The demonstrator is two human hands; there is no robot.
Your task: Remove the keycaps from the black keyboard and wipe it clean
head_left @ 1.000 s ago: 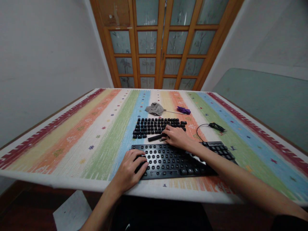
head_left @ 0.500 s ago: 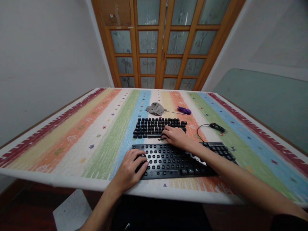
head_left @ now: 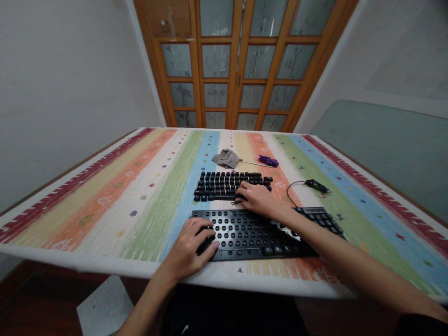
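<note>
A black keyboard lies near the table's front edge, most of its main key field stripped to bare switch posts, with caps still on the number pad at the right. Over its left end rests my left hand, fingers apart and thumb on the lower left corner. Behind the keyboard, rows of loose black keycaps are laid out in keyboard order. My right hand is closed at the right part of these rows. From its fingers sticks out a thin dark two-pronged tool; the rest of it is hidden.
Farther back lie a crumpled grey cloth, a thin rod and a purple bundle. A coiled black cable runs from the keyboard on the right. A striped cloth covers the table.
My left thumb has shifted slightly to the right and up on the keyboard's corner. My right hand stays almost where it was, among the keycaps.
</note>
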